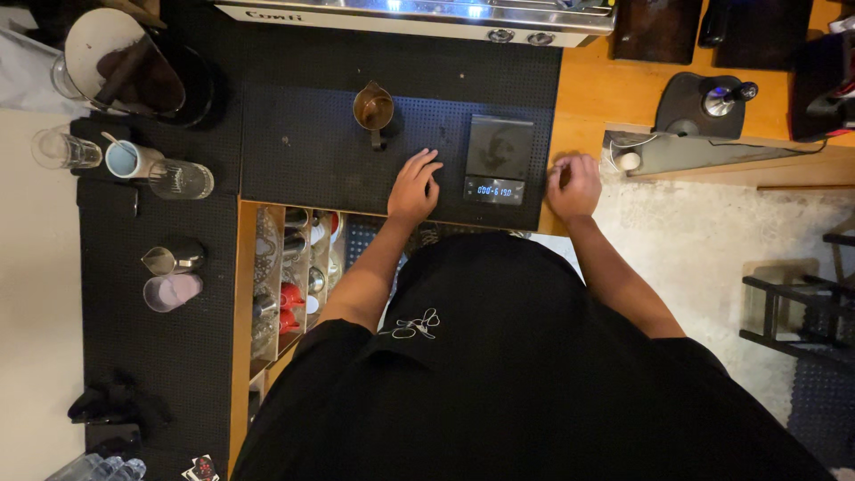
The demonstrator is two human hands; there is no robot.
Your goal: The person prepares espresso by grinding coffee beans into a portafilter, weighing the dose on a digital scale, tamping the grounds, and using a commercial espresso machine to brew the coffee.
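My left hand (pixel 414 185) lies flat, fingers spread, on the black rubber mat (pixel 303 134), just left of a small black digital scale (pixel 499 158) with a lit display. A metal pitcher (pixel 373 110) holding brown liquid stands on the mat a little beyond that hand. My right hand (pixel 573 185) rests with curled fingers on the wooden counter edge (pixel 597 98), right of the scale; nothing shows in it.
An espresso machine's steel front (pixel 419 16) runs along the top. At the left stand glasses (pixel 181 179), a white cup (pixel 127 159), a small metal jug (pixel 174 257) and a large jug (pixel 125 62). A tamper (pixel 720 98) sits on a dark stand at right. Open shelves lie below.
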